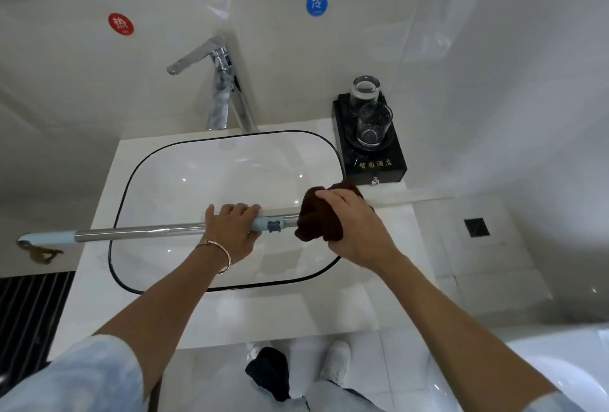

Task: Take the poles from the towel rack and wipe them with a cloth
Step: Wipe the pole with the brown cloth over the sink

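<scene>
My left hand [232, 230] grips a shiny metal pole with pale blue fittings [141, 233], level above the white black-rimmed sink [131, 174]. My right hand [352, 223] clenches a dark brown cloth [316, 220] around its right end. Careless rubbing might knock the 2 clear glasses [370, 111] nearby.

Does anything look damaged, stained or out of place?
A ragged brownish mark on the pale surface left of the sink, below the blue end of the pole. It looks like a stain or chip; I cannot tell which. Nothing else stands out.
</scene>
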A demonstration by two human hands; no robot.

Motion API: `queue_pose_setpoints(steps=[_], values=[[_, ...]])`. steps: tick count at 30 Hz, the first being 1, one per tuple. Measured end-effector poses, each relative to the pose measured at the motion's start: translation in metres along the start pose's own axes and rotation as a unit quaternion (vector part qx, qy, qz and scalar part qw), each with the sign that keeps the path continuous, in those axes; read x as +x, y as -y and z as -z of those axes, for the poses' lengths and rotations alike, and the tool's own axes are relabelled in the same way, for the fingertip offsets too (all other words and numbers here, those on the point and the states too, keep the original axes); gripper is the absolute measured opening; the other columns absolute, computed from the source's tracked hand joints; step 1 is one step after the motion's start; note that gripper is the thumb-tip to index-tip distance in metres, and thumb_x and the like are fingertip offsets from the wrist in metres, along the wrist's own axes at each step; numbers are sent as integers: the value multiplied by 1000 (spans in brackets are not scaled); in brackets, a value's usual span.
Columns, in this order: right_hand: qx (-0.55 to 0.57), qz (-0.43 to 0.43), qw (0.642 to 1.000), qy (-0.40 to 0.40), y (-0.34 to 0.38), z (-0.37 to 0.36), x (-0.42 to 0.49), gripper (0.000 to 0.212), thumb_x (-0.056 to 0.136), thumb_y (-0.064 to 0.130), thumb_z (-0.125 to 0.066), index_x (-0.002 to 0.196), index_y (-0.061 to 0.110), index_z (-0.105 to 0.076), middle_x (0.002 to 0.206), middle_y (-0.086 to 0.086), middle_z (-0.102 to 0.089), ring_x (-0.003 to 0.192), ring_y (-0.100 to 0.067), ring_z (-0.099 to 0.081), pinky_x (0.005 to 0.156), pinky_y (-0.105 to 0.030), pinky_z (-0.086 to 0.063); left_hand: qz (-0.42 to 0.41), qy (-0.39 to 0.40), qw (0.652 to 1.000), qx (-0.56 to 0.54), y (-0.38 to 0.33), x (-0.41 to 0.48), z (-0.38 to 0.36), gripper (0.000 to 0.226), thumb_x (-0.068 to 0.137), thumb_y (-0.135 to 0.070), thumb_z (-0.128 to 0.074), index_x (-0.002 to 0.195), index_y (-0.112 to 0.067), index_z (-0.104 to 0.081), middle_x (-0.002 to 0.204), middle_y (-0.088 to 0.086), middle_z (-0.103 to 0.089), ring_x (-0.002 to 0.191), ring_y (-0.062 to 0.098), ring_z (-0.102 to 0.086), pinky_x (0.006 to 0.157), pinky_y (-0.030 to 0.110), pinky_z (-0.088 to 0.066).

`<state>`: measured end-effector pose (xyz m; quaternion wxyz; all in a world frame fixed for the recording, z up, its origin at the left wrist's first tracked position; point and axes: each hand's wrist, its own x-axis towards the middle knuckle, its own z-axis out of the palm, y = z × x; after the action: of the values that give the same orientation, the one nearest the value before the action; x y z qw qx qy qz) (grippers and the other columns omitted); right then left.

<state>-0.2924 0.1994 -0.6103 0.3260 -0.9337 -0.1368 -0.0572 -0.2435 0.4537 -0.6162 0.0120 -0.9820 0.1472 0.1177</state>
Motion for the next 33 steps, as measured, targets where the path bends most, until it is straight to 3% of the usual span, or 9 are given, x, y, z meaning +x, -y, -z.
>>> queue_pose_setpoints(steps=[4, 8, 11, 14, 19, 22, 25, 29, 33], values=[[-38, -112, 993, -23, -55, 46, -5, 83, 59, 30, -75, 135, 32, -42, 126, -1, -55, 113, -23, -54, 91, -44, -50, -9, -15, 1000, -19, 5, 3, -1, 46, 89, -37, -54, 133, -26, -46, 128, -3, -54, 122, 27, -45, 108, 53, -20], [-63, -237, 966, -86, -89, 75, -15, 88, 57, 22, -82, 134, 32, -42, 125, -7, -52, 109, -30, -54, 89, -47, -50, -4, -13, 1000, -9, 1, 8, 0, 44, 89, -38, -53, 131, -27, -46, 127, -4, -54, 121, 26, -46, 106, 54, -22], [-18, -139, 988, -59, -55, 44, -5, 82, 56, 29, -76, 132, 30, -45, 121, -3, -57, 111, -26, -54, 91, -44, -50, 0, -8, 1000, 1, -1, 10, 1, 44, 90, -38, -51, 132, -27, -45, 128, -4, -53, 121, 25, -45, 106, 56, -22], [-4, -29, 999, -15, -20, 7, -1, 79, 60, 15, -76, 133, 19, -46, 124, -6, -55, 112, -25, -51, 96, -37, -45, -2, 2, 1000, 7, 1, 9, 0, 45, 90, -39, -51, 134, -28, -43, 130, -4, -52, 123, 25, -44, 107, 56, -22], [-45, -145, 988, 4, -101, 66, -13, 77, 56, 37, -73, 129, 39, -48, 118, 11, -56, 108, -16, -58, 87, -33, -51, 0, -2, 1000, 1, 2, 10, 0, 46, 90, -38, -53, 134, -27, -44, 129, -4, -52, 122, 25, -45, 108, 55, -22], [-66, -233, 968, -65, -126, 100, -28, 85, 52, 31, -78, 129, 38, -44, 118, 2, -58, 108, -24, -56, 85, -45, -52, -2, -9, 1000, 2, 0, 10, -1, 45, 89, -38, -54, 132, -27, -46, 127, -4, -54, 120, 25, -47, 106, 56, -24], [-38, -160, 986, -40, -85, 73, -14, 82, 52, 32, -76, 128, 41, -44, 118, 0, -59, 110, -26, -54, 90, -45, -50, -2, -14, 1000, 7, -1, 12, -1, 44, 89, -39, -54, 131, -27, -47, 126, -3, -55, 119, 25, -47, 105, 56, -25], [13, -45, 999, 20, -12, 13, 4, 80, 62, 18, -77, 135, 23, -44, 125, -6, -54, 113, -25, -50, 98, -38, -44, -2, -6, 1000, 3, -1, 9, -1, 45, 90, -39, -52, 133, -28, -45, 129, -4, -53, 122, 24, -45, 107, 56, -23], [-4, -101, 995, 1, -59, 44, -4, 86, 56, 29, -77, 135, 32, -43, 125, -2, -55, 112, -23, -54, 95, -43, -48, -7, -18, 1000, -12, -1, 7, -1, 44, 88, -36, -56, 130, -25, -49, 126, -2, -56, 119, 27, -48, 105, 57, -25]])
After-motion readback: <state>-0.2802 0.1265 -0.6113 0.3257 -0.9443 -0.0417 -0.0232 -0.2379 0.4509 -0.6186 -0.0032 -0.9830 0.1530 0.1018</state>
